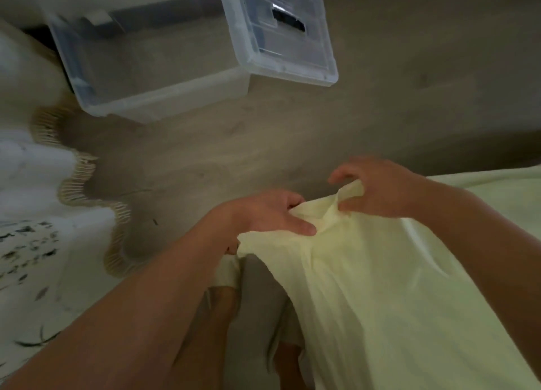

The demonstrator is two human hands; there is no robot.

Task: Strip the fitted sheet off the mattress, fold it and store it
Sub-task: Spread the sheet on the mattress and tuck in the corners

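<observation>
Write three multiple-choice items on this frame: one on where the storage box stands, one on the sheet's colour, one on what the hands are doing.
1. Where is the clear storage box?
A. on the floor
B. on a shelf
C. held in a hand

2. What colour is the sheet?
A. dark blue
B. pale yellow
C. red

3. What are the hands doing?
A. both hang idle
B. only one holds cloth
C. the left hand and right hand both grip the sheet

Key: 1 A, the box stands on the grey floor; 2 B, the cloth is pale yellow; 3 C, each hand pinches its upper edge.
</observation>
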